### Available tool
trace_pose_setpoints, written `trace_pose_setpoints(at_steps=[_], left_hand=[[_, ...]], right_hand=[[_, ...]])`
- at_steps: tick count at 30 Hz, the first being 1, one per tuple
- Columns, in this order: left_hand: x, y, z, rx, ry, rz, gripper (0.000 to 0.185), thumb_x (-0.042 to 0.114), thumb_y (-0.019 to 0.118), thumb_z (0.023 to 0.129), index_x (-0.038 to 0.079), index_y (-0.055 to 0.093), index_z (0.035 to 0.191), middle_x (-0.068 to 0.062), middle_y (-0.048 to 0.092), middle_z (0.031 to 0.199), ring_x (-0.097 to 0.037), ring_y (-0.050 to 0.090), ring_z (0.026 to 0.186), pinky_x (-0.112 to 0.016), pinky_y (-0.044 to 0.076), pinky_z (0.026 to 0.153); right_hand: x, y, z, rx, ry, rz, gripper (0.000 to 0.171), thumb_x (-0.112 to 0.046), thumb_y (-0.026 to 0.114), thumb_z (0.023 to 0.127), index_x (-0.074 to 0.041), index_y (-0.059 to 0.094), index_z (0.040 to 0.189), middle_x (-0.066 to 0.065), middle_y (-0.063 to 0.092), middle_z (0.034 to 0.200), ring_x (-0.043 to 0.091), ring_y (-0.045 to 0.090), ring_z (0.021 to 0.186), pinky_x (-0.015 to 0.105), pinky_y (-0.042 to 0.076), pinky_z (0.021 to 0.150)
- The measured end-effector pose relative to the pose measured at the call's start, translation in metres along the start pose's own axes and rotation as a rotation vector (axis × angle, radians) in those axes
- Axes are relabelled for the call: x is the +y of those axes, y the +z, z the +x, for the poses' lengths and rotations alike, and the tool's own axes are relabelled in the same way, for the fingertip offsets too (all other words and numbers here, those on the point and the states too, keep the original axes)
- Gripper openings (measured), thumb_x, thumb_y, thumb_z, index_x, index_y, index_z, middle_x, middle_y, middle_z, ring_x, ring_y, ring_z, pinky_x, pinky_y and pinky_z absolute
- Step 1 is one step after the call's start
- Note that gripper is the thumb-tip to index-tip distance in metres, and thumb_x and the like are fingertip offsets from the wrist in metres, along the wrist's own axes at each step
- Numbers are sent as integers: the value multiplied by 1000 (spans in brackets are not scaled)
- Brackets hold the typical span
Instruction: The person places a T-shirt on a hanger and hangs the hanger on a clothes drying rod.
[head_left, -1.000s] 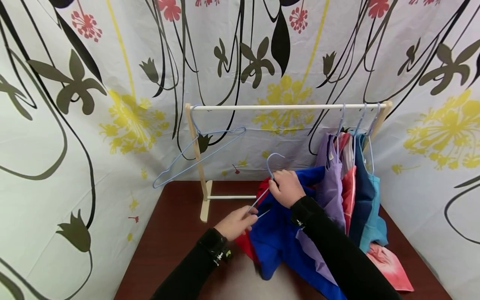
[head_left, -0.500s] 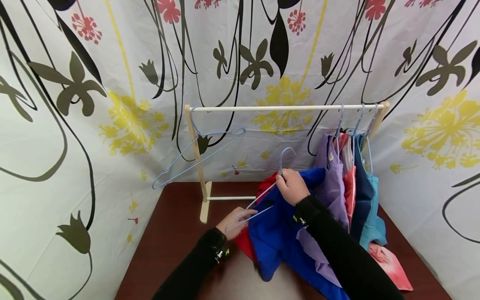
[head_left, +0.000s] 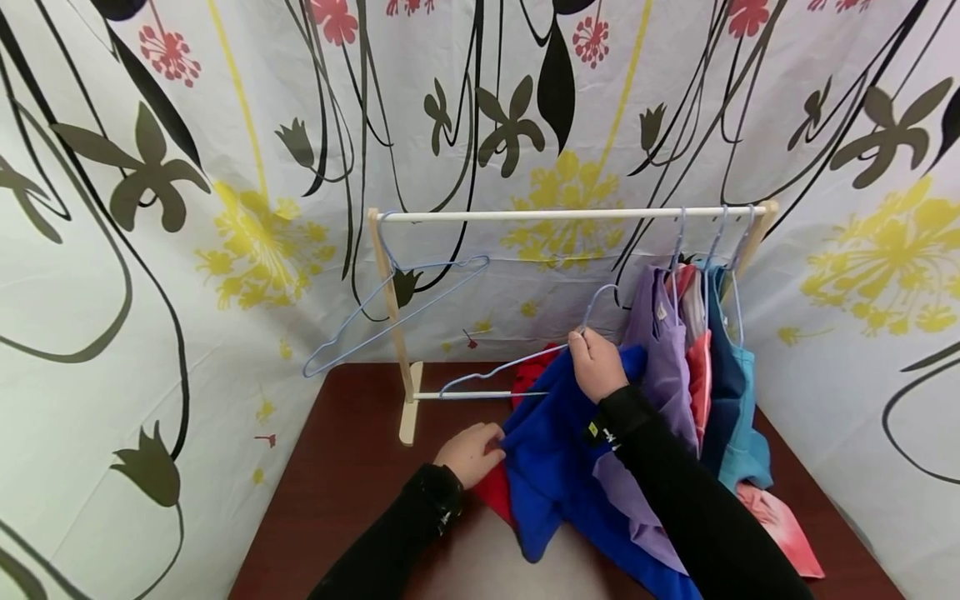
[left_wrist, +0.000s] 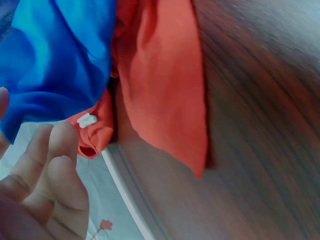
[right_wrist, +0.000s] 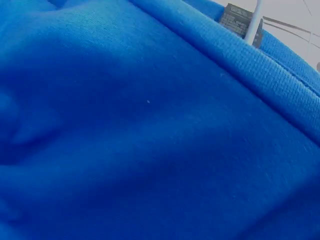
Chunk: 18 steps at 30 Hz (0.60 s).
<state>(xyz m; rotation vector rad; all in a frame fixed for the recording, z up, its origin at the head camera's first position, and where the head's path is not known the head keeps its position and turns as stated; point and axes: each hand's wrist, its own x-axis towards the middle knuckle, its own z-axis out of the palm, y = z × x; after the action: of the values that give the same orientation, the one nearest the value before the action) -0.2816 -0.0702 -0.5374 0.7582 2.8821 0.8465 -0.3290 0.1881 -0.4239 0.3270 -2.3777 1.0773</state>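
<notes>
Right hand (head_left: 596,367) gripping hanger (head_left: 525,362), left hand (head_left: 468,454) pinching blue shirt (head_left: 551,467) edge

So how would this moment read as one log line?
right hand: holds hanger | left hand: on blue shirt | rack: three garments hung

Soft matt knit cloth in the blue garment (head_left: 555,467), finely ribbed at the collar edge. Smooth, thin woven cloth in the red garment (left_wrist: 165,90). Slim, pale-blue coated wire in the hanger (head_left: 517,362). Dark, smooth wood-grain worktop (head_left: 345,467). Pale, unvarnished-looking wood in the rack (head_left: 390,292).
</notes>
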Motion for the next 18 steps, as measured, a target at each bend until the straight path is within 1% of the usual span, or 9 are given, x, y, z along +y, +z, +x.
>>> trace_pose_setpoints(at_steps=[2,4,8,12,15,18], left_hand=[[-4,1,-3,24,5,3,16,29,68,97,21,65,110,5,64,102,-14,59,88,-36,51,81],[-8,0,-7,48,6,-10,14,32,68,97,23,63,107,7,63,97,-13,58,84,-34,51,76],[-17,-7,-16,83,13,-65,15,37,67,98,25,59,101,9,60,86,-11,55,75,-31,46,68],[-25,-18,-23,127,14,-94,15,39,67,98,26,59,101,10,60,85,-10,54,73,-30,45,68],[-27,-28,-26,154,7,-103,15,39,68,97,26,60,101,11,58,80,-10,52,67,-30,45,67],[-28,-38,-26,164,-4,-108,14,38,68,97,27,60,99,10,56,74,-11,50,62,-30,45,64]], right_hand=[[3,0,1,27,24,-17,32,-22,43,108,-9,52,80,8,43,69,30,47,69,40,38,68],[6,1,1,45,39,-37,33,-22,44,107,-10,50,77,8,44,69,31,48,69,41,38,67],[9,1,2,44,39,-83,34,-18,46,105,-10,46,73,9,43,69,31,47,67,41,38,66],[14,2,3,27,6,-131,36,-19,47,105,-11,42,70,9,41,68,30,44,64,41,37,64],[18,4,4,20,-42,-182,37,-17,48,103,-11,39,68,8,41,66,30,44,62,42,37,63],[21,5,5,15,-100,-217,37,-15,49,101,-12,38,66,7,40,63,30,45,60,43,36,62]])
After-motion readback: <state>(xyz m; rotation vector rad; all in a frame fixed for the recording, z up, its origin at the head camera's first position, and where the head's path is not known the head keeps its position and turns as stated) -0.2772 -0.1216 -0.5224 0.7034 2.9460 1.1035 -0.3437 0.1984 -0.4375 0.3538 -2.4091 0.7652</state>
